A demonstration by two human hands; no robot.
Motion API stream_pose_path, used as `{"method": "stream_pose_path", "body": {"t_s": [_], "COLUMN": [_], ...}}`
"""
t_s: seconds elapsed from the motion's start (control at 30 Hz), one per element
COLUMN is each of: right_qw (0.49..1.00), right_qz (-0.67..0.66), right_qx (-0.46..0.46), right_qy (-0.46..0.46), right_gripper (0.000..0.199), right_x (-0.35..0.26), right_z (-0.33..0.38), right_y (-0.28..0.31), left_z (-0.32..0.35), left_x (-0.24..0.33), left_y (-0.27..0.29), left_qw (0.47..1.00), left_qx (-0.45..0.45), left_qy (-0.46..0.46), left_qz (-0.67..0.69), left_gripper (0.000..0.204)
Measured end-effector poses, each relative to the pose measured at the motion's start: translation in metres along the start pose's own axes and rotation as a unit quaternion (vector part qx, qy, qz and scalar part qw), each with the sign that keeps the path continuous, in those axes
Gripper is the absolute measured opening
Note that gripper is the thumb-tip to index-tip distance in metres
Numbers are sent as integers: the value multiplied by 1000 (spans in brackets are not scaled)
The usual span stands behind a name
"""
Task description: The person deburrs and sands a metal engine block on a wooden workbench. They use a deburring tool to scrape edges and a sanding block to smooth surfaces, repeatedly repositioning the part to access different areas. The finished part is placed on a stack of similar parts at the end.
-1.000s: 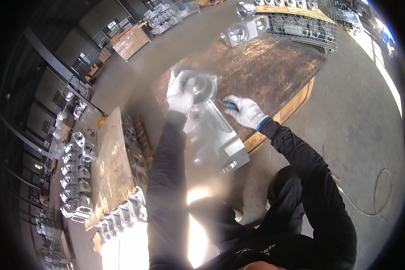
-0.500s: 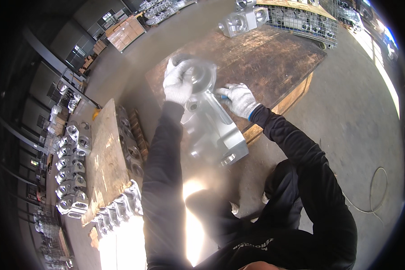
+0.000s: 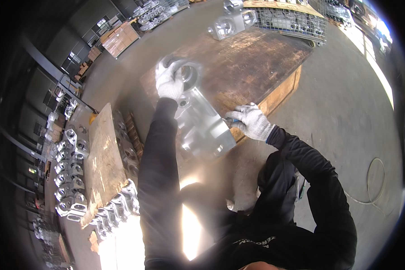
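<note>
The left hand [image 3: 169,81], 1 of 2 gloved in white, grips the ring end of a silvery metal casting [image 3: 202,118] at a brown wooden table [image 3: 256,63], the blocky body slanting down and right of that grip. The right hand [image 3: 254,122] pinches a small blue tool [image 3: 232,120] at the casting's right edge. Beyond the grip stands a wire cage [image 3: 292,28]; left of it, metal parts [image 3: 70,175] line a plywood board [image 3: 104,157]; far right lies a looped cable [image 3: 369,175].
</note>
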State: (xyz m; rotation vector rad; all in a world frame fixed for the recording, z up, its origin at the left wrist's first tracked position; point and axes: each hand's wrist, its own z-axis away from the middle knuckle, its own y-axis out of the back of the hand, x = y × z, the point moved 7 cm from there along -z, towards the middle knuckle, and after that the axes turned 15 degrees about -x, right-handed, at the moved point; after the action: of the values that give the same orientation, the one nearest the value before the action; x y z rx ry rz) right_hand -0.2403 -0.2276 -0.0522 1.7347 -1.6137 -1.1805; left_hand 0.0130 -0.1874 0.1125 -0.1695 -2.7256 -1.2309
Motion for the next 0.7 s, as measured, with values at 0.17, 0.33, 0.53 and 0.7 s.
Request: {"method": "stream_pose_path", "body": {"t_s": [0.17,0.33,0.53,0.7], "right_qw": [999,994,995,996], "right_qz": [27,91,91,81], "right_qx": [3,-47,-34,-17], "right_qy": [-25,-33,9,27], "right_gripper": [29,32,35,39], "right_x": [-14,-18,-7,-4], "right_z": [34,32,17,17], "right_y": [4,-9,-17,-33], "left_z": [34,94,102,97], "left_x": [63,99,101,108], "left_y": [-12,-56,-70,-73], "left_qw": [971,959,960,953], "left_qx": [-97,-244,-240,-256], "left_qy": [-135,-143,-134,-158], "left_qz": [-173,20,56,31], "left_gripper": [22,28,19,12]}}
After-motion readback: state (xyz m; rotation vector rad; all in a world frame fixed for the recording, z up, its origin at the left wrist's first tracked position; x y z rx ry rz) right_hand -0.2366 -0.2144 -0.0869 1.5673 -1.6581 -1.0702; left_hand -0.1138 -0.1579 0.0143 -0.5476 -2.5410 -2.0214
